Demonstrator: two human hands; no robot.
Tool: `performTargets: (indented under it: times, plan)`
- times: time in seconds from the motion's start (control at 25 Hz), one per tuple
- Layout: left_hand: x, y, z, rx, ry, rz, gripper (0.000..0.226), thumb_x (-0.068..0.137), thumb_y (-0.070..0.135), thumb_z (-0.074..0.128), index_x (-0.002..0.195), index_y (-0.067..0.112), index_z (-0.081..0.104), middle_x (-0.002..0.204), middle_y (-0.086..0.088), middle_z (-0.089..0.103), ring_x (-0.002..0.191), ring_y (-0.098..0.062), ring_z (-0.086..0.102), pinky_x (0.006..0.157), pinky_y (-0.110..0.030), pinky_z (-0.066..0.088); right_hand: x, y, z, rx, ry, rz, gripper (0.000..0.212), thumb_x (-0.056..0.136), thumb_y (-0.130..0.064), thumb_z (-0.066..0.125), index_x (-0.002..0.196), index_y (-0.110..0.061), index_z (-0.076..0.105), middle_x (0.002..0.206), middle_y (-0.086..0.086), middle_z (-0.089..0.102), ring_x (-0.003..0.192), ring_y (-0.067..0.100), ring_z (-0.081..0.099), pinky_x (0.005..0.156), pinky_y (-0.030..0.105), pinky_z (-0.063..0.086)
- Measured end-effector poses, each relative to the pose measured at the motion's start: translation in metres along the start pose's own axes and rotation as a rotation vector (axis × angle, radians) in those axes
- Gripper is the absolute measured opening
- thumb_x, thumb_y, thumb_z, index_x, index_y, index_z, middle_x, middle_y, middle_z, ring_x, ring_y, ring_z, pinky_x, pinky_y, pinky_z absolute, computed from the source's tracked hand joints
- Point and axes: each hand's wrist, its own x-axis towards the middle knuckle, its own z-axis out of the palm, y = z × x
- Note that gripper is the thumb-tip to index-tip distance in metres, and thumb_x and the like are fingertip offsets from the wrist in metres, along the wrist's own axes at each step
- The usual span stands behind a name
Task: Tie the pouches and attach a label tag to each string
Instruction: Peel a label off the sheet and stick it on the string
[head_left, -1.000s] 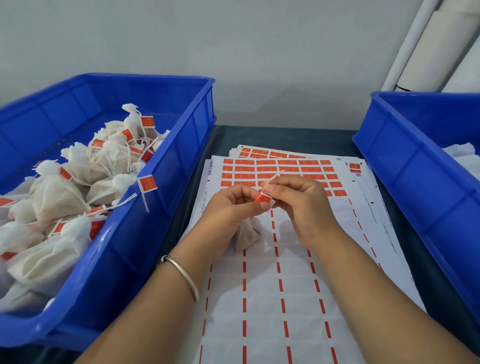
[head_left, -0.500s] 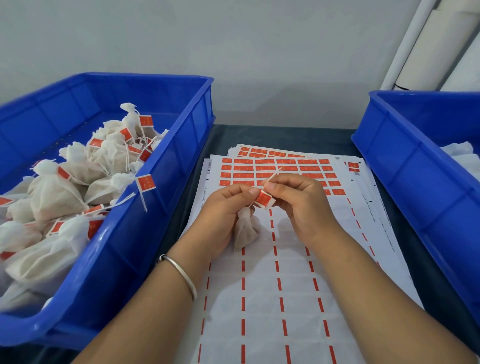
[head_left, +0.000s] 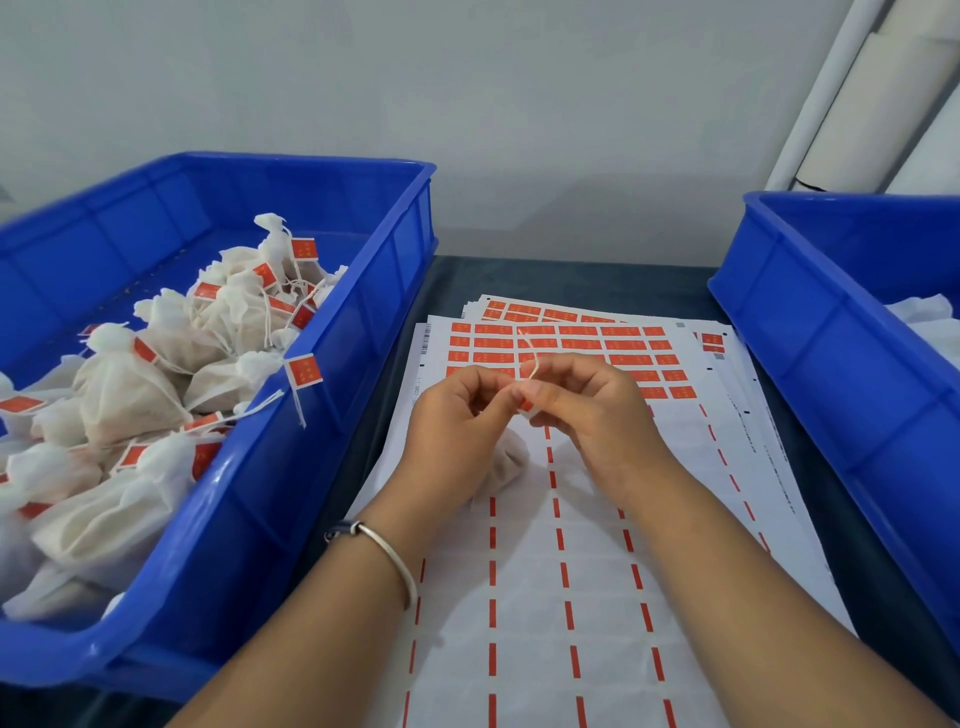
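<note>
While both forearms reach in over the label sheet (head_left: 545, 597), left hand (head_left: 457, 415) and right hand (head_left: 587, 405) pinch one red label tag (head_left: 525, 404) on a string (head_left: 531, 353). White pouch (head_left: 506, 462) hangs below, resting on the sheet. Left: blue bin (head_left: 322, 415) of tagged pouches (head_left: 130, 395). Right: second blue bin (head_left: 831, 332).

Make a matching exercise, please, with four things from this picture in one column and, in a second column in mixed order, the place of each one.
Things:
1. tagged pouches
2. label sheets
3. bracelet
4. orange label

Places:
A. on the left wrist
B. pinched between the fingers of the left hand and the right hand
C. in the blue bin on the left
D. flat on the table, under both hands

Pairs: 1-C, 2-D, 3-A, 4-B
</note>
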Motion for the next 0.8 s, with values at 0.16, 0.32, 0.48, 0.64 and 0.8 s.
performTargets:
  times: [0.16, 0.32, 0.48, 0.64, 0.8]
  plan:
    - [-0.001, 0.002, -0.005, 0.005, 0.024, 0.064, 0.006, 0.085, 0.030, 0.063, 0.080, 0.033, 0.065, 0.074, 0.022, 0.066, 0.074, 0.007, 0.060, 0.061, -0.004, 0.046, 0.001, -0.001, 0.001, -0.011, -0.009, 0.000, 0.021, 0.080, -0.018, 0.072, 0.093, -0.031, 0.063, 0.081, -0.013, 0.071, 0.080, 0.006, 0.069, 0.064, 0.015, 0.054]
    - [0.003, 0.012, -0.016, 0.107, -0.082, 0.078, 0.012, 0.086, 0.030, 0.063, 0.079, 0.039, 0.063, 0.072, 0.022, 0.065, 0.076, 0.009, 0.060, 0.064, -0.007, 0.045, 0.001, -0.010, -0.002, -0.176, 0.047, -0.010, 0.030, 0.076, -0.025, 0.075, 0.096, -0.038, 0.056, 0.077, -0.023, 0.069, 0.077, -0.007, 0.065, 0.057, 0.004, 0.046]
    - [-0.007, 0.034, -0.026, 0.281, -0.171, 0.092, 0.015, 0.086, 0.027, 0.064, 0.100, 0.028, 0.069, 0.080, 0.020, 0.064, 0.076, 0.003, 0.059, 0.073, -0.010, 0.047, -0.010, -0.022, -0.004, -0.304, 0.107, -0.023, 0.034, 0.075, -0.026, 0.076, 0.093, -0.041, 0.051, 0.073, -0.022, 0.068, 0.072, -0.009, 0.065, 0.051, 0.002, 0.043]
    - [-0.015, 0.078, -0.037, 0.746, -0.421, 0.031, 0.027, 0.094, 0.026, 0.053, 0.119, 0.019, 0.061, 0.111, 0.000, 0.063, 0.097, -0.015, 0.057, 0.093, -0.028, 0.046, -0.032, -0.037, 0.003, -0.314, 0.101, -0.038, 0.033, 0.078, -0.025, 0.074, 0.097, -0.040, 0.052, 0.081, -0.023, 0.065, 0.069, -0.008, 0.064, 0.055, 0.003, 0.043]
    - [-0.039, 0.107, -0.059, 0.671, -0.206, 0.189, 0.017, 0.094, 0.020, 0.053, 0.103, 0.015, 0.066, 0.096, -0.002, 0.067, 0.085, -0.016, 0.060, 0.084, -0.028, 0.050, -0.049, -0.071, 0.009, -0.139, 0.040, -0.073, 0.036, 0.065, -0.045, 0.066, 0.100, -0.041, 0.056, 0.081, -0.019, 0.072, 0.075, -0.001, 0.069, 0.068, 0.018, 0.052]
